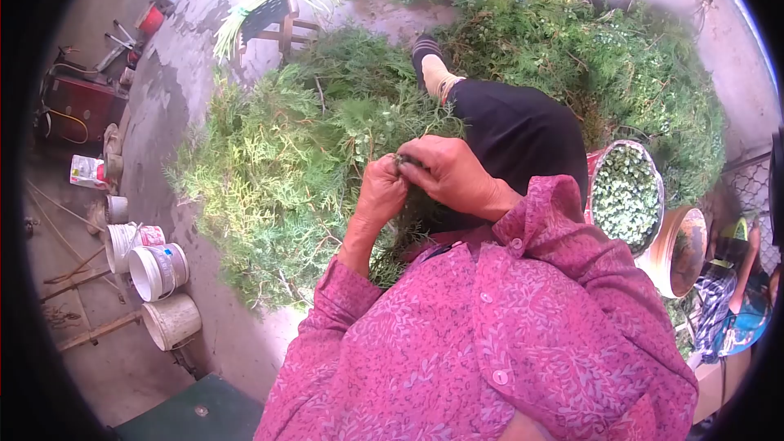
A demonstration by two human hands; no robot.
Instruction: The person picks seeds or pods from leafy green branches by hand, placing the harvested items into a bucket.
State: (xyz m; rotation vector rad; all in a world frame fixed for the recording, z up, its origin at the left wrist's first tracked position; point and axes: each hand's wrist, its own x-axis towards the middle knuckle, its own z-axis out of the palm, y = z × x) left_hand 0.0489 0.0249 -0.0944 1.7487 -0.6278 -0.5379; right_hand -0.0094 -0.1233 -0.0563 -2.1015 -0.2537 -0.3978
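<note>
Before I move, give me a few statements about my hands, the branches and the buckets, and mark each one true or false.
1. Your hands are stretched wide apart. False: the left hand and right hand are together, seemingly pinching a small dark-green sprig.
2. Feathery conifer branches lie spread on the floor. True.
3. The bucket of small green cones is to your left. False: it is to your right.
4. Several white buckets are off to your left. True.
5. Your shirt sleeves are plain green. False: they are pink and patterned.
</note>
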